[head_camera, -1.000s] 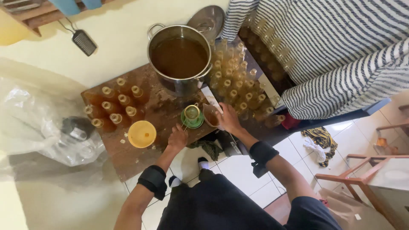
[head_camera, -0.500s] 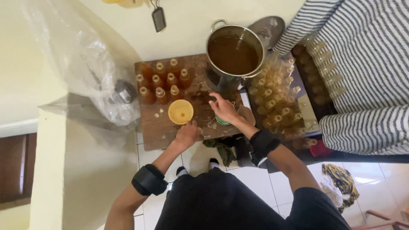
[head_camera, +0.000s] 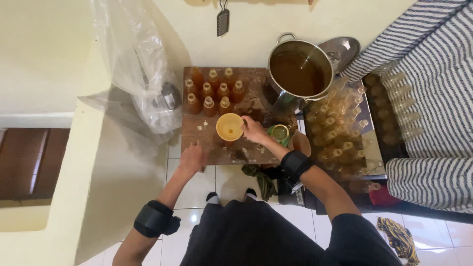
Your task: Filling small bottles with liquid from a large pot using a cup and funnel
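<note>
My right hand [head_camera: 253, 130] pinches the rim of the yellow funnel [head_camera: 229, 127] on the worktop [head_camera: 217, 148]; my left hand [head_camera: 192, 157] rests spread flat at its near edge. Eight filled bottles [head_camera: 214, 92] stand behind the funnel. The pot [head_camera: 299, 74] looks well stocked with brown liquid, and many empty bottles [head_camera: 340, 133] wait alongside, so I judge most filling remains.
</note>
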